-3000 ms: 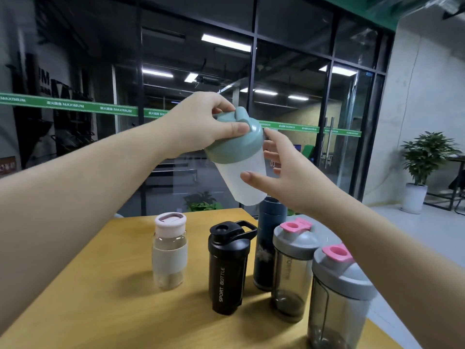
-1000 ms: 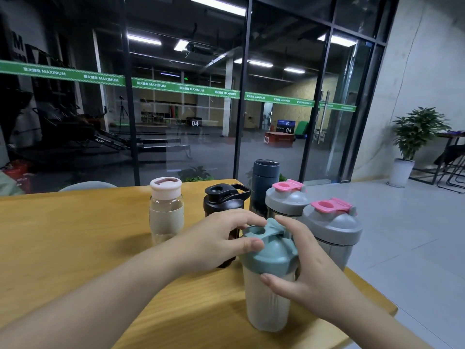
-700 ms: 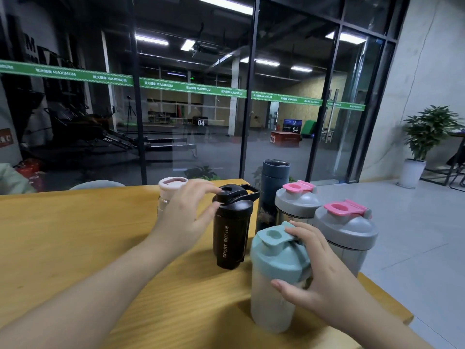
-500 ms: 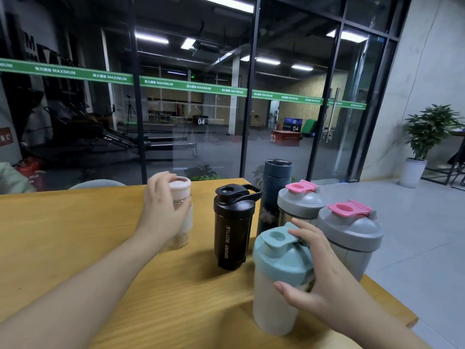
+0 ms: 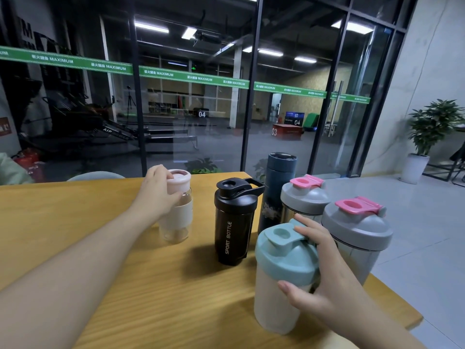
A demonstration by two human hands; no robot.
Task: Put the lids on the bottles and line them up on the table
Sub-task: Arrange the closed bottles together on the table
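Note:
Several lidded bottles stand on the wooden table (image 5: pixel 75 222). My left hand (image 5: pixel 157 195) grips the small clear bottle with a pink lid and cream sleeve (image 5: pixel 179 215) at the far left. My right hand (image 5: pixel 324 275) holds the frosted shaker with a teal lid (image 5: pixel 281 280), which stands near the front right edge. Between them stands a black "SPORT BOTTLE" (image 5: pixel 232 222). Behind the teal shaker are a dark blue flask (image 5: pixel 278 187) and two grey shakers with pink caps, one farther back (image 5: pixel 303 197) and one nearer on the right (image 5: pixel 357 235).
The table's right edge (image 5: pixel 392 306) runs just past the grey shakers, with grey floor beyond. A glass wall (image 5: pixel 191 109) rises behind the table. A potted plant (image 5: pixel 427 132) stands far right. A pale chair back (image 5: pixel 95 175) shows behind the table's far edge.
The teal-lidded shaker came down from the air onto the table. My left hand left its lid, reached left and closed on the pink-lidded bottle. My right hand stayed on the shaker.

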